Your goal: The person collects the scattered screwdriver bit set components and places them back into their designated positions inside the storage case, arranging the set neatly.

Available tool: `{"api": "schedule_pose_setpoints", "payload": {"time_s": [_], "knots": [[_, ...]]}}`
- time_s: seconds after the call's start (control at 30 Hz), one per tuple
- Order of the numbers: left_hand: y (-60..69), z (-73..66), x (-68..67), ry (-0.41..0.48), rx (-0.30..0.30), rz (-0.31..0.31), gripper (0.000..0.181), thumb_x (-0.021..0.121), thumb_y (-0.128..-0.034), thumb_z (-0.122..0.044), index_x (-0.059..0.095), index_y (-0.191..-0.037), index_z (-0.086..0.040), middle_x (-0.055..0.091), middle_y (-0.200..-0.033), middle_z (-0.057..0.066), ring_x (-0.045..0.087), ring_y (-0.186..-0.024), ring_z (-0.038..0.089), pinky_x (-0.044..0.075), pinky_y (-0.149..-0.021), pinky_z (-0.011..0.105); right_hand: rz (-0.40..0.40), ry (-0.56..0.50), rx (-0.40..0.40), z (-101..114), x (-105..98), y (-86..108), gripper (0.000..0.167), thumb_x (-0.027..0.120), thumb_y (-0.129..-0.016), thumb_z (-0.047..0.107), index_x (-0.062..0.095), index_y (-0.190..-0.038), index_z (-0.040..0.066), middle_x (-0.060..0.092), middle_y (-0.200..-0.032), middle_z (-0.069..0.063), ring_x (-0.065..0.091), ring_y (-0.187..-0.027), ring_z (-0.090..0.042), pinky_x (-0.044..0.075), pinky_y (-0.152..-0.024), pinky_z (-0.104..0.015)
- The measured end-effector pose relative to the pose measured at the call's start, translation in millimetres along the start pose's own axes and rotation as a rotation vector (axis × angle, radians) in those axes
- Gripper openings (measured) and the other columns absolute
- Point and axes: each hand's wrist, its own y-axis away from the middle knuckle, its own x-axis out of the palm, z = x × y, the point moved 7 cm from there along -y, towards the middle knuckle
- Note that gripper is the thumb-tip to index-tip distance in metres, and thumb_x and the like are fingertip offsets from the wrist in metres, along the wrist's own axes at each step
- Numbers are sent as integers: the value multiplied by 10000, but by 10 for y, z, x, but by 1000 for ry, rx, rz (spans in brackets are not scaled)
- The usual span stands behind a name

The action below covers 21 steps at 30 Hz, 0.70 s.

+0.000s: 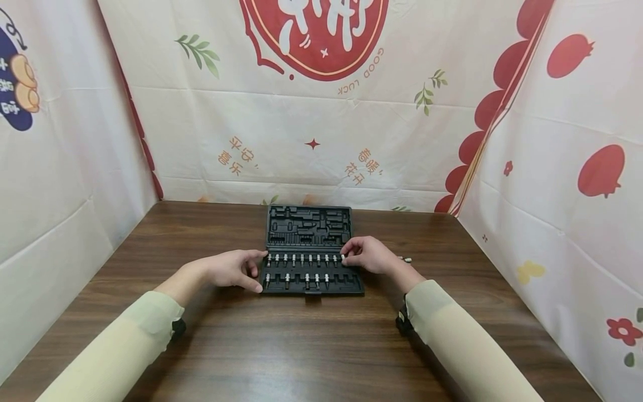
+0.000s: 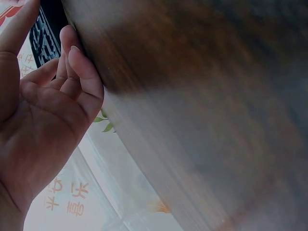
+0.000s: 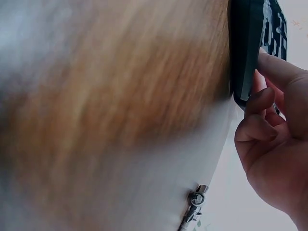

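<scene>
worktop [image 1: 311, 340]: brown wood grain, soft sheen | back cloth [image 1: 301, 123]: white, round red emblem [image 1: 316, 36], green leaves [image 1: 198, 54] | left cloth [image 1: 60, 167]: white, blue patch [image 1: 10, 78] | right cloth [image 1: 542, 145]: white, red fruits [image 1: 601, 170]

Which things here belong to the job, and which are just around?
Job:
open black case
metal bits in it
left hand, touching the case
right hand, pinching a bit

Seemingly just around:
metal tool on the table, perhaps the case's
printed cloth
</scene>
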Motion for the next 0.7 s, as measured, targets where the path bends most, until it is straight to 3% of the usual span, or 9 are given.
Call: {"api": "schedule_pose_setpoints", "payload": {"time_s": [0.5, 0.7], "knots": [[9, -7, 1, 1, -8, -1, 976, 889, -950, -275, 337, -1691, 37, 630, -1089, 72, 562, -896, 173, 473, -806, 334, -5, 56, 20, -35, -11, -63, 154, 842, -996, 246, 759, -1055, 130, 673, -890, -22, 558, -782, -174, 486, -713, -332], [4, -1, 1, -1, 0, 1, 977, 886, -952, -278, 333, -1692, 40, 627, -1086, 72, 558, -897, 171, 468, -805, 328, 30, -15, 7, -79, -18, -54, 194, 828, -1009, 248, 784, -1172, 153, 678, -924, -34, 567, -775, -193, 503, -707, -342]]}}
